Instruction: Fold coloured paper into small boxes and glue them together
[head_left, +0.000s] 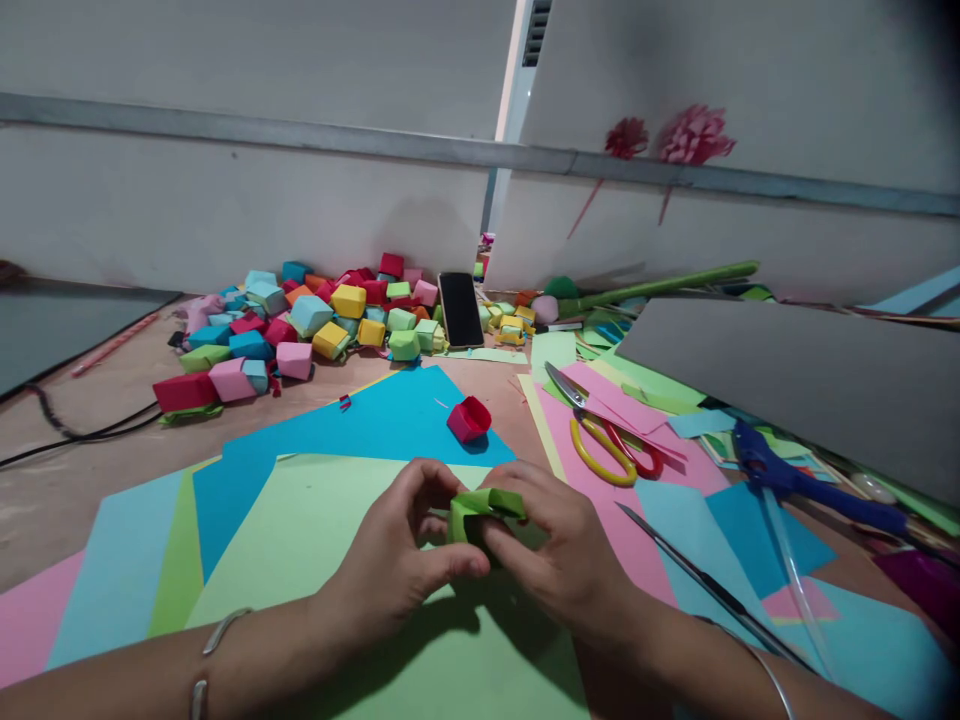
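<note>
A small green folded paper box (489, 506) is held between both hands above a light green paper sheet (315, 540). My left hand (405, 545) pinches its left side with thumb and fingers. My right hand (551, 540) grips the right side, the thumb reaching into the opening. The right fingertips behind the paper are partly hidden. Just beyond the hands a red paper box (469, 420) sits with its top open on a blue sheet (360, 420).
Many coloured paper boxes (311, 315) are heaped at the back left beside a phone (460, 310). Scissors (600, 435) lie on pink paper at right, near a craft knife (712, 585) and a blue glue gun (810, 485). A grey board (795, 380) stands behind.
</note>
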